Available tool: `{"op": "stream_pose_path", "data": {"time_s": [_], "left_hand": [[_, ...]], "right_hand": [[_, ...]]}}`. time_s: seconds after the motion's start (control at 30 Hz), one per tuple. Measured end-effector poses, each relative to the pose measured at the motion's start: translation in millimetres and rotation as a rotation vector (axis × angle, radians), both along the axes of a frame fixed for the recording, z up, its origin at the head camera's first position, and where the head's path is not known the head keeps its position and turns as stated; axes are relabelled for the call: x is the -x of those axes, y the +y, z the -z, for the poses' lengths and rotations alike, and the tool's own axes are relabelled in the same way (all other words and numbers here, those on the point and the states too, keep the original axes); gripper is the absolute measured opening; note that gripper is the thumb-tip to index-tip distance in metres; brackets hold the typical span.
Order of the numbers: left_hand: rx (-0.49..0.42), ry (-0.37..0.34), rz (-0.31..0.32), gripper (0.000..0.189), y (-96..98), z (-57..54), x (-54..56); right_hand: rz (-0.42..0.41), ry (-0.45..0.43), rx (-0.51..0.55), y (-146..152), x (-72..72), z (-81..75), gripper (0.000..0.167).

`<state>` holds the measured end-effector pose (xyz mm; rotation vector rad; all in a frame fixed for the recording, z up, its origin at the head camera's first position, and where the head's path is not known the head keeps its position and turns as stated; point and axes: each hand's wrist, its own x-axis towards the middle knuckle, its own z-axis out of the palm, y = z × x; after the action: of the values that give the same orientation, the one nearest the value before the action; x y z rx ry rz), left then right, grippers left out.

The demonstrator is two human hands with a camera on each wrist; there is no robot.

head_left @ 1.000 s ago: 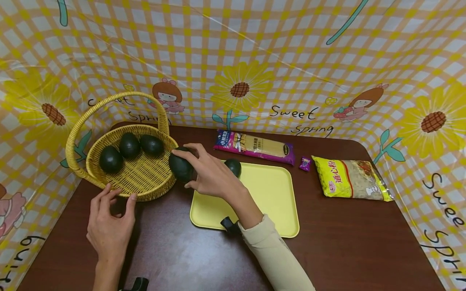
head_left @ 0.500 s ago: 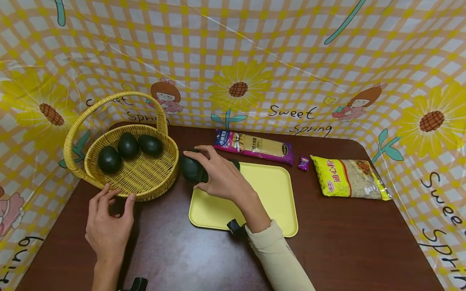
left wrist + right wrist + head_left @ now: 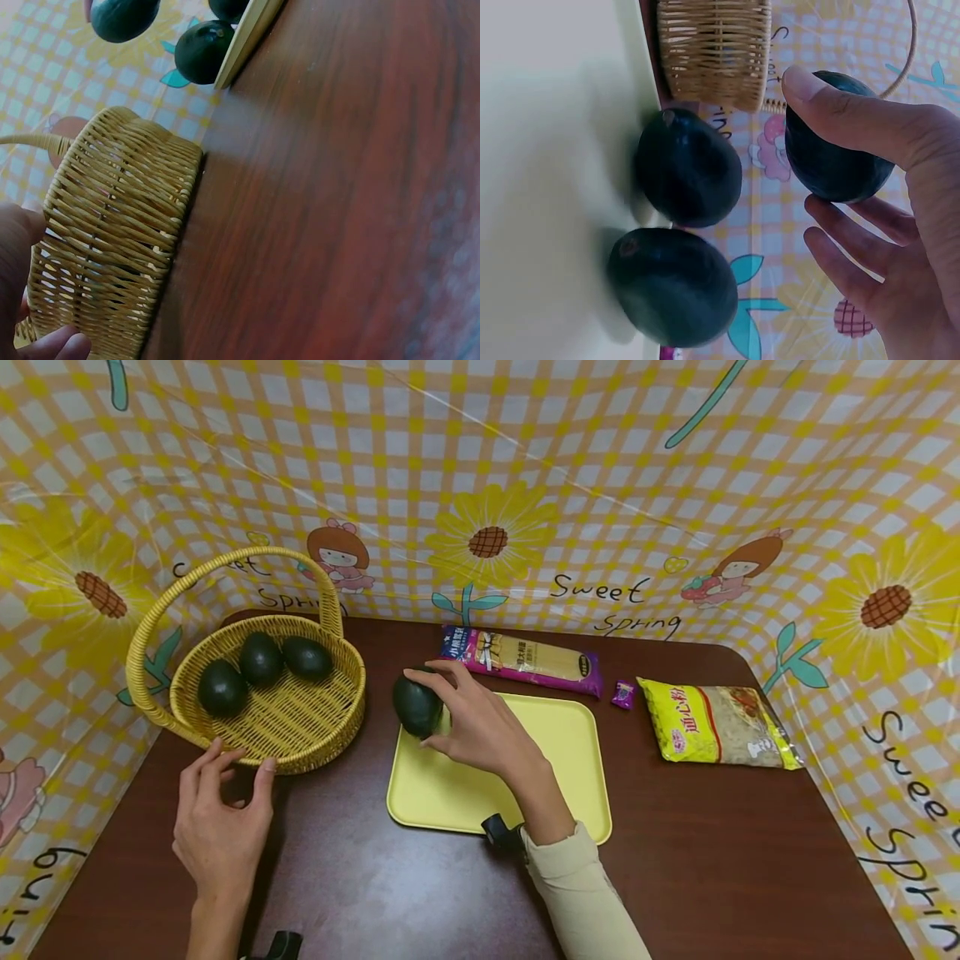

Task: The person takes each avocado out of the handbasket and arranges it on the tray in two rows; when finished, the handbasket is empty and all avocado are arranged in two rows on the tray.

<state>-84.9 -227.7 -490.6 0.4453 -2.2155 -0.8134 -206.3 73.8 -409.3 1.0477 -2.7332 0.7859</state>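
My right hand (image 3: 483,727) holds a dark green avocado (image 3: 417,703) between thumb and fingers, over the back left corner of the yellow tray (image 3: 570,777). In the right wrist view, two more avocados (image 3: 688,169) (image 3: 673,287) sit at the tray; the hand hides them in the head view. On the left stands a yellow wicker basket (image 3: 341,735) with an arched handle, holding three avocados (image 3: 222,688) (image 3: 261,659) (image 3: 307,658). My left hand (image 3: 225,827) rests at its near rim, thumb and fingers spread apart with the fingertips against the wickerwork.
Behind the tray lies a purple pack of noodles (image 3: 525,660). A small purple wrapped sweet (image 3: 622,694) and a yellow bag of pasta (image 3: 720,724) lie to the right. A checked, flowered cloth (image 3: 600,485) walls in the brown table (image 3: 712,860) at back and sides.
My right hand has carried the avocado rightward, from beside the basket's rim to above the tray corner. The left hand has stayed at the basket.
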Motion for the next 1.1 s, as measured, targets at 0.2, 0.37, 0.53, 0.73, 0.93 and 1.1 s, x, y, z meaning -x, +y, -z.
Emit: {"op": "stream_pose_path", "data": {"time_s": [0.2,0.37,0.53,0.73,0.93,1.1], "left_hand": [[0.005,0.001,-0.001,0.041,-1.0,0.9,0.1],[-0.004,-0.005,-0.005,0.041,-1.0,1.1,0.0],[-0.013,-0.008,-0.015,0.041,-0.4,0.6,0.1],[-0.016,-0.002,-0.012,0.041,0.5,0.6,0.2],[-0.013,0.004,-0.008,0.040,0.5,0.1,-0.2],[-0.007,0.009,-0.003,0.040,1.0,-0.4,0.0]], "right_hand": [[0.014,-0.005,0.004,9.8,1.4,3.0,0.095],[0.026,-0.005,0.008,19.6,2.7,5.7,0.095],[0.053,-0.034,-0.006,28.6,2.7,7.1,0.095],[0.087,-0.046,-0.010,36.5,2.6,6.7,0.096],[0.095,-0.042,-0.007,43.7,1.9,7.5,0.096],[0.119,-0.053,-0.008,50.0,0.9,7.7,0.097]]}}
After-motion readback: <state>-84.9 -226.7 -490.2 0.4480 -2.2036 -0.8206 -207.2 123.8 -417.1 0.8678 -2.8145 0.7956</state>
